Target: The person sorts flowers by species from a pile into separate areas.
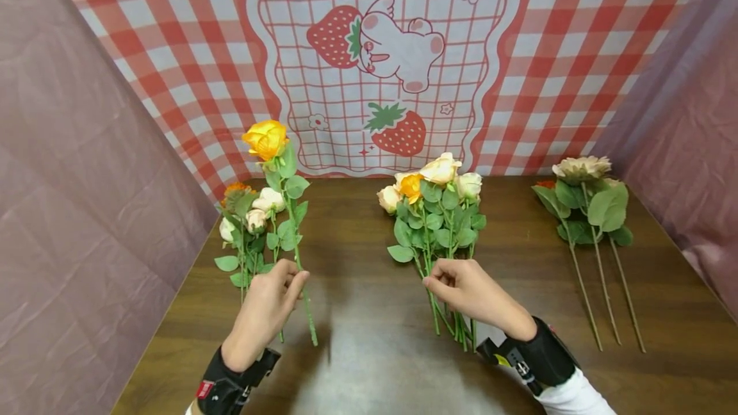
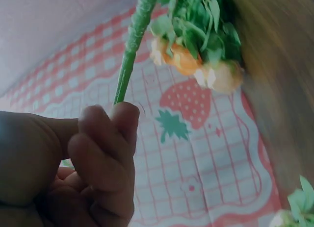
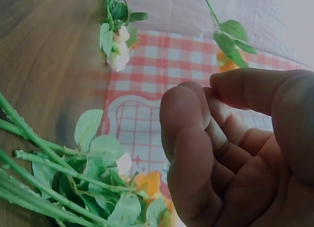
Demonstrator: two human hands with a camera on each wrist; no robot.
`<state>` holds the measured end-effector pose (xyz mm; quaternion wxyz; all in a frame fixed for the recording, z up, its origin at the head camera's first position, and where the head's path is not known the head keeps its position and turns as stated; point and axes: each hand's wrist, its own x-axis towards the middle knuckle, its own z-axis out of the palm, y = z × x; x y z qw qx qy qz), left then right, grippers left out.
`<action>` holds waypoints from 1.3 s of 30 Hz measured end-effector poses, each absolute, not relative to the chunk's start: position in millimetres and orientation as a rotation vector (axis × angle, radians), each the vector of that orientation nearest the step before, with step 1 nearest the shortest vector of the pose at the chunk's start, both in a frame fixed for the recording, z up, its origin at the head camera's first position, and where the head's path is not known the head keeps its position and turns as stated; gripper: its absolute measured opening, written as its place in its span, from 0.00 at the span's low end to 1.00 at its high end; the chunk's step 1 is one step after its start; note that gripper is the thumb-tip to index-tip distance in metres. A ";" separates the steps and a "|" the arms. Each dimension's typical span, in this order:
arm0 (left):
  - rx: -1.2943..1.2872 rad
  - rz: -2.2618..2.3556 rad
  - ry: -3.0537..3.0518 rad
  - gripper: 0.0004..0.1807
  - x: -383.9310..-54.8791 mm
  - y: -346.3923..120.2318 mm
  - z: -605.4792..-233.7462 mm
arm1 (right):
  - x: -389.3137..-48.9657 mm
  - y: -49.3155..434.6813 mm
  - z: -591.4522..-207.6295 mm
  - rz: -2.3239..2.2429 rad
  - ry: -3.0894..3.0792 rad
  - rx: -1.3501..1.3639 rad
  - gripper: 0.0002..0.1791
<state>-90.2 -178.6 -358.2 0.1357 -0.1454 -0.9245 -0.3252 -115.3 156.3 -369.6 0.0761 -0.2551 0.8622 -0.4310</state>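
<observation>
My left hand (image 1: 262,303) pinches the green stem of a yellow-orange rose (image 1: 267,139) between thumb and fingers. The rose stands upright, bloom at the top, and its bare stem (image 2: 126,72) shows above the fingertips in the left wrist view. My right hand (image 1: 469,287) hovers over the stems of the middle bunch of roses (image 1: 444,216), its fingers loosely curled. A gap shows between thumb and forefinger in the right wrist view, with nothing held there. Cream and orange blooms make up this bunch (image 3: 122,188).
Left of the held rose, a cluster of white and orange flowers (image 1: 254,219) lies on the brown table (image 1: 357,338). Several long-stemmed flowers (image 1: 582,171) lie at the right. A red checked cloth (image 1: 565,50) hangs behind, with pinkish curtains (image 1: 75,146) at the sides.
</observation>
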 end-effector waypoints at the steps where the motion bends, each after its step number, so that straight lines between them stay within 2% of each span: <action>1: -0.441 -0.957 -2.668 0.04 -89.9 -175.4 -357.9 | -115.3 155.0 -370.5 -1.285 2.591 -0.780 0.07; 9: -0.661 -1.073 -2.593 0.03 -91.3 -145.3 -353.1 | -109.7 143.7 -379.9 -1.254 2.565 -0.889 0.04; 15: -0.815 -1.197 -2.542 0.02 -91.5 -119.1 -351.9 | -97.7 131.9 -376.6 -1.296 2.483 -0.941 0.11; 22: -0.985 -1.357 -2.523 0.02 -91.6 -95.4 -357.1 | -89.2 122.8 -375.1 -1.366 2.436 -1.010 0.11; 29: -1.014 -1.446 -2.556 0.04 -94.4 -81.7 -366.8 | -88.8 116.2 -385.4 -1.325 2.446 -1.009 0.03; 33: -1.005 -1.433 -2.629 0.05 -98.0 -77.7 -374.0 | -89.0 113.4 -393.4 -1.276 2.469 -0.982 0.06; 39: -0.943 -1.429 -2.771 0.06 -112.5 -79.0 -390.2 | -90.5 109.8 -403.3 -1.134 2.493 -0.989 0.05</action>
